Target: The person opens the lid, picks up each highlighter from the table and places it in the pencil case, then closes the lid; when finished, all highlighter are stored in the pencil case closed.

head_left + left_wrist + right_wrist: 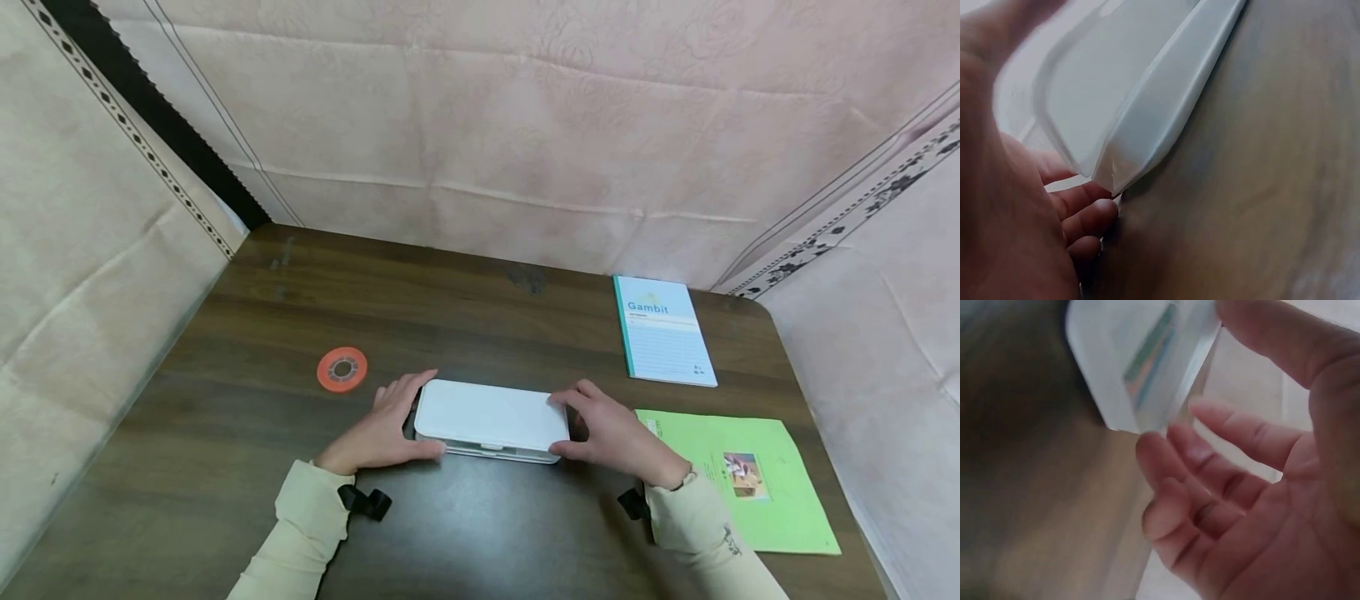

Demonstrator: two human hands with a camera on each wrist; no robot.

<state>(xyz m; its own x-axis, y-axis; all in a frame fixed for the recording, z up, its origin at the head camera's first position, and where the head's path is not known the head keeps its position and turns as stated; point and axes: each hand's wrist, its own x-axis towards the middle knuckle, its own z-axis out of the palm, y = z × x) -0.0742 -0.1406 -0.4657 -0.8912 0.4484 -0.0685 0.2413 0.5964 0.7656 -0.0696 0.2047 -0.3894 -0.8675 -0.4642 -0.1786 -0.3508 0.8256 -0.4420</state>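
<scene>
A white pencil case [491,415] lies flat on the table between the hands, with a narrow gap under its lid along the front edge. My left hand [390,429] holds its left end, thumb at the front corner and fingers at the back. In the left wrist view the lid [1079,87] stands tilted over the white base [1166,94]. At the right end, my right hand [611,433] grips the case, thumb at the front corner and index finger on the lid's edge. Green, orange and blue slim items [1150,356] show inside the case in the right wrist view.
An orange tape-like ring [342,370] lies left of the case. A pale blue "Gambit" notepad [666,333] is at the back right, with a green booklet [757,492] nearer, partly under the right forearm. Cloth curtains [487,125] surround the brown table [225,467].
</scene>
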